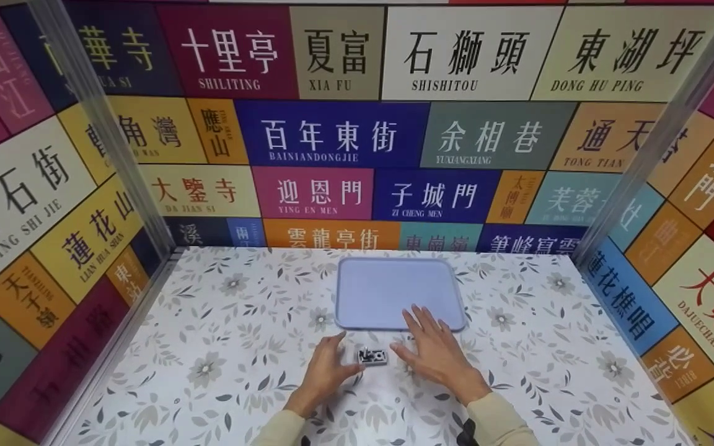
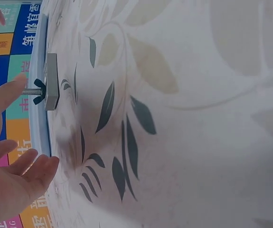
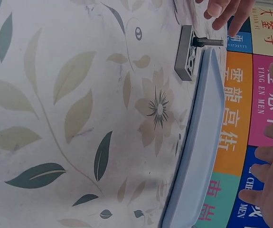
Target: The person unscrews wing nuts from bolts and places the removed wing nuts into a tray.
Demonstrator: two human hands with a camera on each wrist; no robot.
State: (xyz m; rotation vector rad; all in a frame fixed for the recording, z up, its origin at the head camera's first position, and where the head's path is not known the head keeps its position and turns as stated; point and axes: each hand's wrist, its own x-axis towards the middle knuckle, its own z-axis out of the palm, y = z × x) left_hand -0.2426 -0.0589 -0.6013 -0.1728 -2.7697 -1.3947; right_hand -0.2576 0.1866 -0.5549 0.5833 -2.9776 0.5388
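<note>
We see the grey block [image 1: 372, 357] on the table [image 1: 258, 378], between both hands, near side of the blue tray [image 1: 397, 291]. Bolt [image 2: 30, 91] with wing nut [image 2: 39, 92] stands up from it. Left hand [image 1: 325, 367]: thumb and fingers wide apart, holding nothing, beside block. Right hand [image 1: 439, 353]: fingers spread, holding nothing; tray contact, we can't tell.
</note>
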